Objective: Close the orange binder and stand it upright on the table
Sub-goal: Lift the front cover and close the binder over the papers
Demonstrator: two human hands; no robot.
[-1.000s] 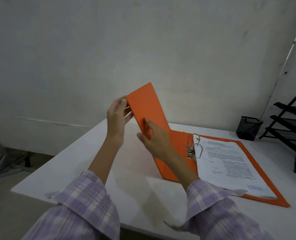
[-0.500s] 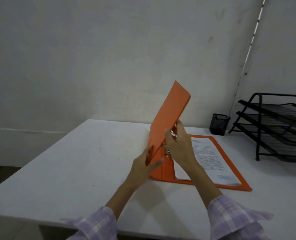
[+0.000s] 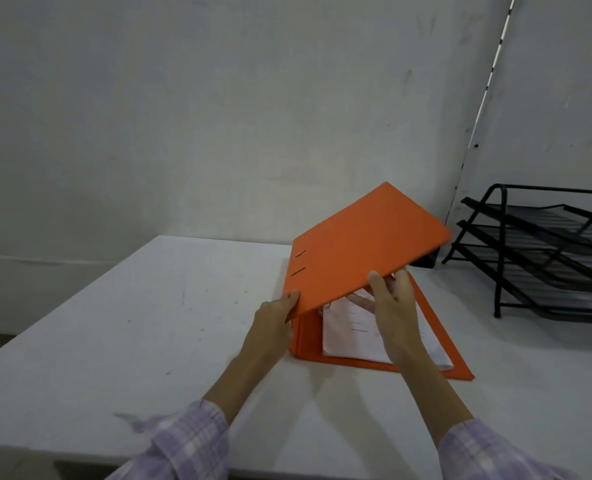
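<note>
My left hand (image 3: 274, 315) steadies the orange binder (image 3: 363, 244) by its spine while my right hand's (image 3: 394, 306) fingers pinch the half-lowered cover's near edge; closing and standing it on the bench (image 3: 114, 341) remain.

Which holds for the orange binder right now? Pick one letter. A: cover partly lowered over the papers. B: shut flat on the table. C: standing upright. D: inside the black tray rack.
A: the orange binder's cover slants above the papers, held by the left hand and right hand.
</note>
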